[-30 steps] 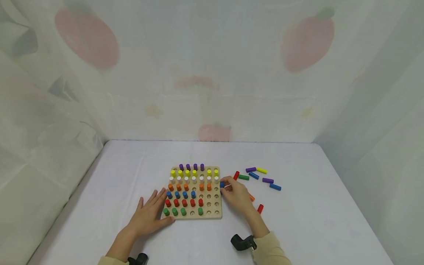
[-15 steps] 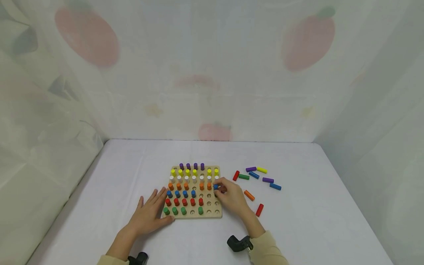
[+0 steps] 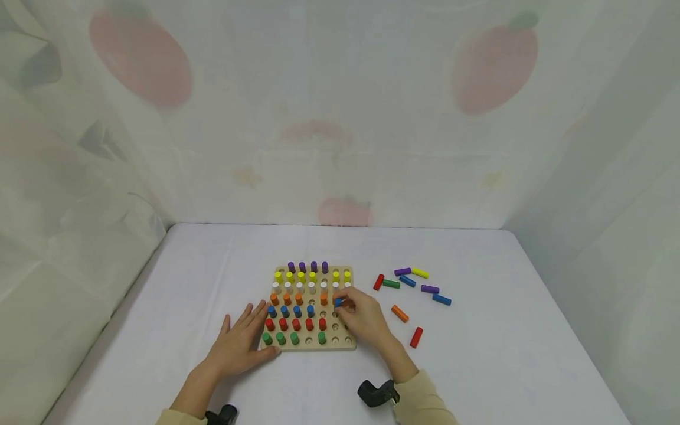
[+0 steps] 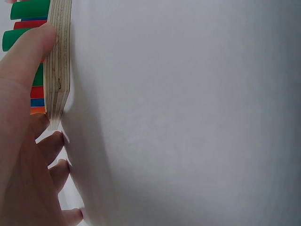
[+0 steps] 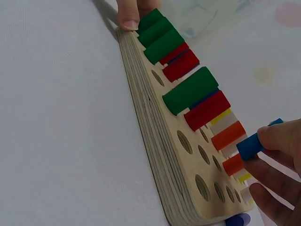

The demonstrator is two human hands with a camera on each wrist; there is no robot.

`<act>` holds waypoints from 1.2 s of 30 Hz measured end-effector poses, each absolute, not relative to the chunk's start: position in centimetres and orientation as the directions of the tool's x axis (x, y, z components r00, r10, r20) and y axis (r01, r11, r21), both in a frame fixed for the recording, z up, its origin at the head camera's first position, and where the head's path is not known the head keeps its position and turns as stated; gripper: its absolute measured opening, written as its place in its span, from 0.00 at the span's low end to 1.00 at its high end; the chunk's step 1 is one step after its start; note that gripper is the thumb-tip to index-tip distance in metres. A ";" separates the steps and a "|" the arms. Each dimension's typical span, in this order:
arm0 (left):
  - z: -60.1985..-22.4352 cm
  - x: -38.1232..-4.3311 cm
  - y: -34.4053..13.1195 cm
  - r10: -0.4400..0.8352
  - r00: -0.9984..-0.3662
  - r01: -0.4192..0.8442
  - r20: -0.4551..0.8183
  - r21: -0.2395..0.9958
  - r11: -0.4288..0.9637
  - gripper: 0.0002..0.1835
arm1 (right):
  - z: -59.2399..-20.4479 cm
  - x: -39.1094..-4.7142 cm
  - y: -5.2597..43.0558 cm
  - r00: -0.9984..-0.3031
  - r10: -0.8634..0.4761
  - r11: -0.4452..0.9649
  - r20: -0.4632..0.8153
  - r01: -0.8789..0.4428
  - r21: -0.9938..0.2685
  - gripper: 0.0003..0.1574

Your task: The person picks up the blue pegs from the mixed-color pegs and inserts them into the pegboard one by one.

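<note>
A wooden pegboard [image 3: 340, 347] stands on the table, with rows of purple, yellow, white, orange, blue, red and green pegs upright in it. My right hand [image 3: 363, 316] pinches a blue peg [image 5: 250, 147] between thumb and fingers, above the right part of the board. In the right wrist view this peg is tilted and clear of the holes, near two orange pegs [image 5: 228, 136]. My left hand [image 3: 236, 348] rests at the board's left side with its fingers spread. Its thumb [image 4: 33, 47] lies on the near left corner, beside the green pegs [image 4: 29, 9].
Loose pegs lie right of the board: an orange peg [image 3: 400, 313], a red peg [image 3: 417, 337] nearer the front, and several more behind, including a green peg [image 3: 391, 284] and a yellow peg [image 3: 419, 273]. A pale patterned curtain [image 3: 340, 147] hangs behind the table [image 3: 504, 354].
My right hand has carried the blue peg leftward from the board's right edge to above its holes. The orange peg on the table has come into full view. My left hand has stayed put.
</note>
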State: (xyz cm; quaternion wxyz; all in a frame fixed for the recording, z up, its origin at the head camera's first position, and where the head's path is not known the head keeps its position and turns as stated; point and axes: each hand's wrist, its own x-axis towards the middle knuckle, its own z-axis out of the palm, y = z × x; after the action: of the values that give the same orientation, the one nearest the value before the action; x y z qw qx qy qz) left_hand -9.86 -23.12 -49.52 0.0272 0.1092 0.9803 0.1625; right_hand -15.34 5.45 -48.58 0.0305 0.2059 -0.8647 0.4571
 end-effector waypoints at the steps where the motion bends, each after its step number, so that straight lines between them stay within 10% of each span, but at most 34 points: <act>1: -49.5 -9.9 -23.1 0.223 -0.975 0.205 -0.018 0.324 0.923 0.52 | -48.6 -15.3 5.3 -0.913 -0.331 0.499 0.238 -0.383 -0.777 0.12; 36: -49.5 -9.8 -23.1 0.222 -0.975 0.204 -0.020 0.321 0.925 0.53 | -49.6 -15.3 2.9 -0.855 -0.439 0.565 0.278 -0.503 -0.654 0.10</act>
State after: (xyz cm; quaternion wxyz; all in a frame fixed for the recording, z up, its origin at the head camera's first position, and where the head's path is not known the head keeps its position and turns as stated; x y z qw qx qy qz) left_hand -9.85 -23.11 -49.53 0.0280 0.1086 0.9806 0.1607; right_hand -15.29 2.94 -49.58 0.0417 0.2664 -0.8836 0.3828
